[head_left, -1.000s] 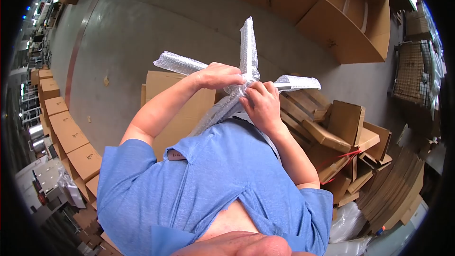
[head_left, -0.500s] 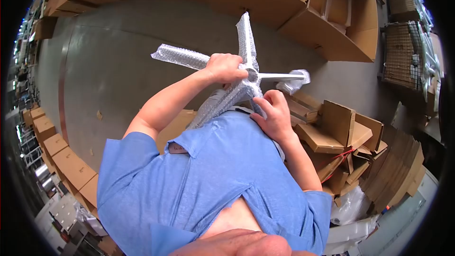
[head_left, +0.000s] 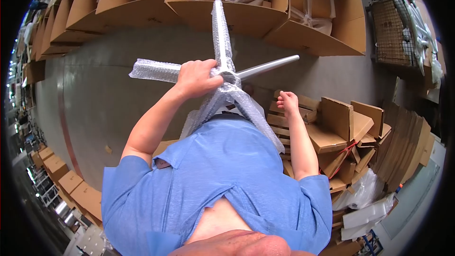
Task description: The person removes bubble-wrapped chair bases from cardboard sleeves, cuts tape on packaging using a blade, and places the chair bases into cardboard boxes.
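A five-legged chair base (head_left: 231, 79) stands up in front of my body. Most of its legs are in bubble wrap, while the leg pointing right (head_left: 270, 67) is bare and silvery. My left hand (head_left: 196, 77) grips the base beside its hub, with the thumb near the round central hole. The wrapped left leg (head_left: 154, 69) sticks out past that hand, and another wrapped leg (head_left: 220, 28) points away from me. Apart from the base, to its right, my right hand (head_left: 288, 103) has its fingers curled together; nothing shows in them.
Large open cartons (head_left: 227, 16) line the far side, several holding wrapped parts. Flattened and broken cardboard (head_left: 332, 130) is piled at my right, near a wooden pallet (head_left: 278, 119). A wire cage (head_left: 391, 28) stands at far right. More boxes (head_left: 85, 194) sit at lower left.
The bunched wrap at the end of the right leg is gone from view, and that leg is bare. My right hand has moved away from the base; my left hand still holds it.
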Demonstrator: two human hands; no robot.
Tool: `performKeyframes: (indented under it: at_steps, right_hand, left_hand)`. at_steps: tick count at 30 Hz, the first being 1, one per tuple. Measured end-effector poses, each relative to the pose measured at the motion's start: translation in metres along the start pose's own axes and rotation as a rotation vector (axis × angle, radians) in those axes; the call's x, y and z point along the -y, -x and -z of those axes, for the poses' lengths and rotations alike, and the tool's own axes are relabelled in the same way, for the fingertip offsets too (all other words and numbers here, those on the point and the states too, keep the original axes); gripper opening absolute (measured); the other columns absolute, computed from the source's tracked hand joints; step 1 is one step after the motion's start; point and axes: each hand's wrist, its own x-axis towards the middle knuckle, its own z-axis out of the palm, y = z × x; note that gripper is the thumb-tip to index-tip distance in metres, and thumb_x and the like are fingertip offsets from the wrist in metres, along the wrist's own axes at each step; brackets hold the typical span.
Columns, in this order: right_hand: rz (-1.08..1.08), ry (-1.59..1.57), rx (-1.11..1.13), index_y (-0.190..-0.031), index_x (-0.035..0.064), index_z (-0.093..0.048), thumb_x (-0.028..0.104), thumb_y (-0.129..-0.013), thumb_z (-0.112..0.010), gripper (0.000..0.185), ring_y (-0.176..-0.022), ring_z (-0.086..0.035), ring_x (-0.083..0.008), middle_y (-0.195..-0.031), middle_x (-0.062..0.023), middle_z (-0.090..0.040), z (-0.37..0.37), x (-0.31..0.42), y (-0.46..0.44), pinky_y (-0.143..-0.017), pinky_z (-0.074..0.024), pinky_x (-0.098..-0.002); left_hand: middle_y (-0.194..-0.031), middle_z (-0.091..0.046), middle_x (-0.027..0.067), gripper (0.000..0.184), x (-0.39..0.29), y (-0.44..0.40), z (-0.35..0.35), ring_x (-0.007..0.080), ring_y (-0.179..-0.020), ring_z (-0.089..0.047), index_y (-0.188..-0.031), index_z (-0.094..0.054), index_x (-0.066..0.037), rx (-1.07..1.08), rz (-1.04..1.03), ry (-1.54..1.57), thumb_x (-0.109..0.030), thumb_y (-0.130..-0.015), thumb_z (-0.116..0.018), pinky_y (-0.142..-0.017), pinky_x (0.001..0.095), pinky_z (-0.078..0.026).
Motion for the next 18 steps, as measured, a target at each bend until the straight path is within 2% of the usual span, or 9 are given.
performKeyframes:
  at_steps: [4, 6, 11, 12, 15, 16, 18]
  right_hand:
    - [-0.065, 0.168, 0.06, -0.096, 0.0029, -0.059, 0.023, -0.093, -0.067, 0.021, -0.058, -0.057, -0.0098, -0.078, -0.0026, -0.06, 0.002, -0.025, -0.039, -0.048, -0.0468, -0.0244]
    - [-0.076, 0.278, 0.163, -0.1, 0.0026, -0.06, 0.022, -0.093, -0.065, 0.021, -0.057, -0.057, -0.0101, -0.079, -0.0037, -0.061, -0.009, -0.029, -0.061, -0.049, -0.0477, -0.0242]
    - [-0.027, 0.576, 0.341, -0.091, 0.0022, -0.061, 0.019, -0.09, -0.067, 0.018, -0.055, -0.056, -0.0101, -0.071, -0.0035, -0.06, -0.043, -0.037, -0.109, -0.047, -0.0459, -0.0254]
    - [0.04, 0.715, 0.376, -0.087, 0.0008, -0.063, 0.019, -0.087, -0.069, 0.019, -0.057, -0.06, -0.0139, -0.074, -0.008, -0.064, -0.048, -0.034, -0.118, -0.052, -0.05, -0.0302]
    - [0.334, 1.113, 0.455, -0.087, -0.0011, -0.067, 0.021, -0.082, -0.07, 0.023, -0.066, -0.067, -0.021, -0.081, -0.0156, -0.069, -0.052, -0.022, -0.151, -0.066, -0.0546, -0.0374]
    - [0.362, 1.145, 0.487, -0.087, -0.0011, -0.067, 0.021, -0.082, -0.07, 0.023, -0.066, -0.067, -0.021, -0.081, -0.0156, -0.069, -0.054, -0.007, -0.16, -0.066, -0.0546, -0.0374]
    - [0.3, 1.218, 0.518, -0.089, -0.0002, -0.069, 0.027, -0.077, -0.071, 0.029, -0.089, -0.068, -0.0346, -0.09, -0.0205, -0.07, -0.058, 0.021, -0.179, -0.083, -0.0527, -0.043]
  left_hand:
    - [-0.079, -0.065, 0.0205, 0.039, 0.002, -0.014, -0.002, 0.0411, -0.08, -0.063, -0.088, -0.064, -0.004, 0.064, 0.105, -0.005, -0.039, -0.07, -0.059, -0.073, 0.0495, -0.048]
    - [-0.083, -0.066, 0.0211, 0.04, 0.01, -0.026, -0.009, 0.0409, -0.085, -0.063, -0.089, -0.064, -0.004, 0.133, 0.196, -0.001, -0.039, -0.07, -0.059, -0.077, 0.0494, -0.048]
    - [-0.092, -0.07, 0.02, 0.042, 0.043, -0.04, -0.043, 0.0382, -0.093, -0.066, -0.092, -0.067, -0.004, 0.292, 0.486, 0.058, -0.04, -0.072, -0.058, -0.085, 0.0481, -0.05]
    - [-0.095, -0.071, 0.0201, 0.044, 0.049, -0.033, -0.051, 0.037, -0.096, -0.067, -0.095, -0.068, -0.004, 0.332, 0.562, 0.106, -0.04, -0.073, -0.058, -0.088, 0.0477, -0.05]
    - [-0.099, -0.072, 0.0188, 0.045, 0.067, -0.021, -0.078, 0.0354, -0.099, -0.068, -0.096, -0.071, -0.004, 0.356, 0.713, 0.188, -0.042, -0.076, -0.058, -0.09, 0.0458, -0.05]
    - [-0.1, -0.072, 0.0184, 0.045, 0.071, -0.019, -0.086, 0.0352, -0.1, -0.068, -0.097, -0.071, -0.005, 0.374, 0.767, 0.234, -0.043, -0.076, -0.058, -0.09, 0.0453, -0.049]
    - [-0.105, -0.072, 0.0167, 0.045, 0.076, -0.008, -0.108, 0.0336, -0.103, -0.067, -0.098, -0.073, -0.007, 0.309, 0.865, 0.288, -0.044, -0.077, -0.058, -0.092, 0.0442, -0.049]
